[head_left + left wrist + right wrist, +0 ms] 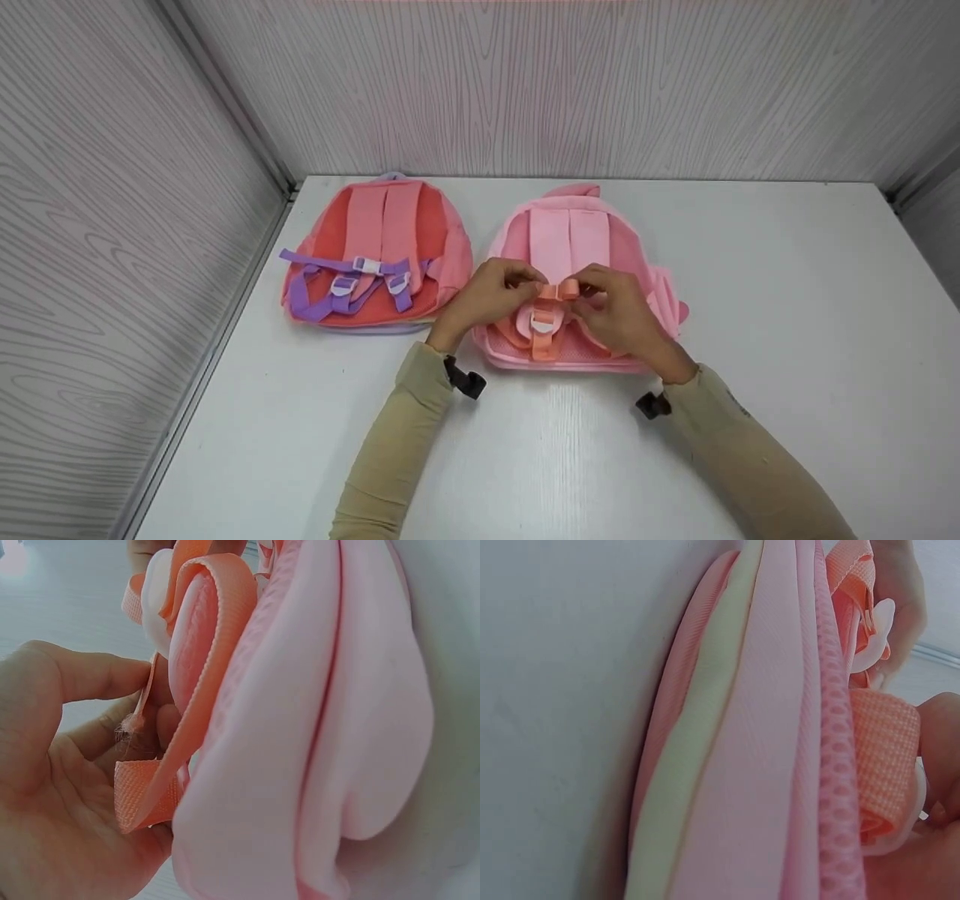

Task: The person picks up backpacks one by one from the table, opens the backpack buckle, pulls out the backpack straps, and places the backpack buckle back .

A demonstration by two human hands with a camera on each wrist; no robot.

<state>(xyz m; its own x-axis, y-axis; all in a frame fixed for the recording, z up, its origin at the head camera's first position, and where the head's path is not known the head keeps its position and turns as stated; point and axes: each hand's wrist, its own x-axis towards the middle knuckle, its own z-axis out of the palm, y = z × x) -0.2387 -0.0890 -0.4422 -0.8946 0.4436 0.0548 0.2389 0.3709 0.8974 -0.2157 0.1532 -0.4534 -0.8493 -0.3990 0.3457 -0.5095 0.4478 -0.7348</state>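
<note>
Left hand (506, 291) and right hand (621, 309) both pinch the orange strap (549, 292) on the pink backpack (570, 244), mid-width on the tabletop (780, 322), toward its back edge; I'd keep the strap flat, untwisted, and pull gently so nothing drags. Count: two backpacks, that one plus a coral backpack (381, 240) near the back left corner. Three white buckles (367, 265) on coral's purple straps (319, 263), at least one on pink, hands block the rest.

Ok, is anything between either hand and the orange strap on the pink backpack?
Nothing visible stands in the way: the left hand and the right hand hold the orange strap over the pink backpack. The coral backpack lies to the left, not between them.
</note>
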